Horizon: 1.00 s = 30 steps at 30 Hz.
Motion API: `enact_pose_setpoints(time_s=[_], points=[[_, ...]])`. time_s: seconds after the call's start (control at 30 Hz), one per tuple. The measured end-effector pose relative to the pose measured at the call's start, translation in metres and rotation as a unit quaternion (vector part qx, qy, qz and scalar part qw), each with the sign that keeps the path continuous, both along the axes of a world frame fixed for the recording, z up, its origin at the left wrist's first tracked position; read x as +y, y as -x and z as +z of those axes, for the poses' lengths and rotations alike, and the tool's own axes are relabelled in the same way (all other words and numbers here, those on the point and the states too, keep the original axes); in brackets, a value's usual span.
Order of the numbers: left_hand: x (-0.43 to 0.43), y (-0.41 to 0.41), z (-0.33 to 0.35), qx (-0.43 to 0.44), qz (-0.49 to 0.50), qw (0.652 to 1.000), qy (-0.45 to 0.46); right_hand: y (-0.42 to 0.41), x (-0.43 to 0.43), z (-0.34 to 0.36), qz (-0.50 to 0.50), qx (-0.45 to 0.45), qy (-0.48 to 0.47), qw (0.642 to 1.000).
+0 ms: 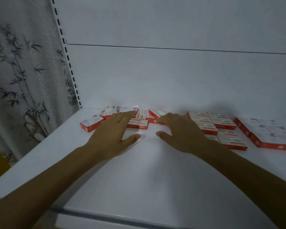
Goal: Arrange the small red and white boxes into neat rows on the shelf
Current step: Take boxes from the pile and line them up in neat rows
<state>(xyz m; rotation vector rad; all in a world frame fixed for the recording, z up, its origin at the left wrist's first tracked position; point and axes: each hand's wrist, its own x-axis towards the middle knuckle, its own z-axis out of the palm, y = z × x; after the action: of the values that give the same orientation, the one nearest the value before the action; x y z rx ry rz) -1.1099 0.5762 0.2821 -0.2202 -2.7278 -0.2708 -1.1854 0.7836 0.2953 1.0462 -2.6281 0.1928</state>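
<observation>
Several small red and white boxes lie jumbled at the back of the white shelf (pixel 139 171), among them one box (pixel 137 123) flat near the middle and one box (pixel 91 124) apart at the left. My left hand (pixel 112 131) reaches over the jumble with straight fingers, its fingertips on the loose boxes. My right hand (pixel 180 131) is spread beside it, its fingertips touching a tilted box (pixel 156 112). Right of my right hand, several boxes form tidy rows (pixel 221 123). A further neat block of boxes (pixel 271 134) lies at the far right.
The shelf's white back panel (pixel 172 76) rises right behind the boxes. A slotted upright (pixel 68 60) bounds the shelf at the left, with a bamboo-print wall (pixel 23 71) beyond it. The shelf's front edge (pixel 106 215) runs along the bottom.
</observation>
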Motion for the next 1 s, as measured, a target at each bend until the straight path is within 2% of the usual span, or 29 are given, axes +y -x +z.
enact_pose_setpoints(time_s=[0.2, 0.3, 0.43, 0.53, 0.63, 0.8, 1.0], points=[[-0.037, -0.010, -0.013, -0.004, -0.010, 1.000, -0.002, -0.005, -0.054, -0.017, 0.008, -0.065, 0.008, 0.998], [-0.040, -0.008, -0.021, -0.002, -0.038, 0.999, -0.024, -0.003, -0.063, -0.033, -0.015, -0.107, 0.050, 0.993], [-0.039, -0.008, -0.028, 0.006, -0.053, 0.996, -0.076, -0.002, -0.057, -0.040, -0.028, -0.041, 0.131, 0.990], [-0.040, -0.009, -0.030, 0.008, -0.067, 0.994, -0.090, 0.003, -0.051, -0.042, -0.048, -0.060, 0.181, 0.981], [-0.041, -0.007, -0.031, 0.007, -0.075, 0.993, -0.090, 0.008, -0.054, -0.045, -0.077, -0.099, 0.178, 0.976], [-0.041, -0.003, -0.032, 0.010, -0.077, 0.992, -0.103, 0.017, -0.068, -0.046, -0.144, -0.017, 0.103, 0.984], [-0.040, -0.003, -0.031, 0.017, -0.072, 0.989, -0.125, 0.008, -0.060, -0.041, -0.104, -0.042, 0.186, 0.976]])
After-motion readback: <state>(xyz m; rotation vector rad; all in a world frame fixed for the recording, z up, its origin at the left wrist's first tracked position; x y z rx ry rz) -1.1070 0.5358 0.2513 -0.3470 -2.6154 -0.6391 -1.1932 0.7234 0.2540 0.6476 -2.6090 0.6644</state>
